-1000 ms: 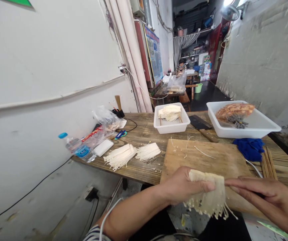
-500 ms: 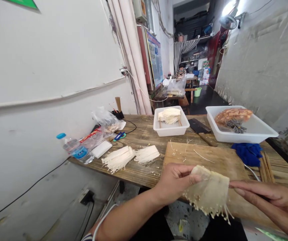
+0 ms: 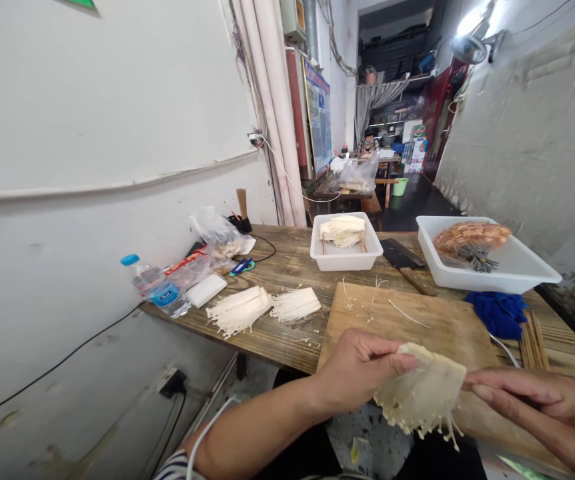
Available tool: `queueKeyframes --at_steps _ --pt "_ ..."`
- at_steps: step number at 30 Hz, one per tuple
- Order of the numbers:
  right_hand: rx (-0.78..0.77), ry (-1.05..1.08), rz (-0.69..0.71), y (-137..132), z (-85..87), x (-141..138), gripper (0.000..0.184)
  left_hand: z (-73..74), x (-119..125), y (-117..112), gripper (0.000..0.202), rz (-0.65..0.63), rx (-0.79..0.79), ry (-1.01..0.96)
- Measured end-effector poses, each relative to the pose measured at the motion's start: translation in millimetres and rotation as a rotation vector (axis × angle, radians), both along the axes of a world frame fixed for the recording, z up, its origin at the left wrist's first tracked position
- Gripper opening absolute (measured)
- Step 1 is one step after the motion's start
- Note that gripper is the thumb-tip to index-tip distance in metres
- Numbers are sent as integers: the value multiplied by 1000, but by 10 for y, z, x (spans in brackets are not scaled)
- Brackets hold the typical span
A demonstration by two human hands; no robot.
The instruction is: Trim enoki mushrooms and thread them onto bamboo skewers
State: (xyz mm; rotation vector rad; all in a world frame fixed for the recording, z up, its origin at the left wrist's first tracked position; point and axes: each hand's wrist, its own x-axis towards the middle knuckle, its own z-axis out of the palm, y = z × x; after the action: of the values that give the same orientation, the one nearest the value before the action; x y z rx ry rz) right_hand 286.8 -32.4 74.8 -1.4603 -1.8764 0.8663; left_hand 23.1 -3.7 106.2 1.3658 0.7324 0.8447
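Observation:
A flat bunch of enoki mushrooms (image 3: 422, 387) hangs over the near edge of the wooden cutting board (image 3: 367, 313), thin caps pointing down. My left hand (image 3: 362, 367) pinches its upper left corner between thumb and fingers. At the bunch's right edge, my right hand (image 3: 542, 400) is closed, thumb against fingers, on a thin brown skewer (image 3: 467, 385); most of it is hidden by the fingers. Two more enoki bunches, a larger one (image 3: 240, 309) and a smaller one (image 3: 296, 304), lie left of the board. Skewered enoki (image 3: 342, 231) rests in a white tray (image 3: 346, 261).
Behind the board lies a cleaver (image 3: 402, 257). A larger white tray (image 3: 507, 279) holds bagged skewered food. A blue cloth (image 3: 497, 313) and brown skewers (image 3: 533, 340) lie at right. A water bottle (image 3: 160, 290), plastic bags (image 3: 212, 233) and scissors (image 3: 242, 267) are at left. A person (image 3: 368, 143) sits far back.
The view has shifted slightly. Both hands and the enoki bunch sit a little lower and farther right; the grip of each hand looks the same.

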Motion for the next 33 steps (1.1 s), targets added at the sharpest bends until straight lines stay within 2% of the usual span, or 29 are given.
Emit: queueKeyframes --at_steps 12,18,21,26,30,33 --pt "11 11 73 59 190 -170 38 -11 87 -6 32 3 -31 -34" --pt "105 -100 -15 66 56 65 39 -185 49 164 41 152 -218 -130" --pt "143 -114 -6 48 0 130 35 -263 2 252 44 141 -288 -161" --pt "212 -89 -29 41 13 15 36 -312 -15 304 47 122 -330 -144" --pt "148 -28 -88 36 14 -129 46 -333 -29 372 49 127 -335 -136" --pt "82 64 -146 16 -52 -305 47 -336 -83 499 53 104 -347 -84"
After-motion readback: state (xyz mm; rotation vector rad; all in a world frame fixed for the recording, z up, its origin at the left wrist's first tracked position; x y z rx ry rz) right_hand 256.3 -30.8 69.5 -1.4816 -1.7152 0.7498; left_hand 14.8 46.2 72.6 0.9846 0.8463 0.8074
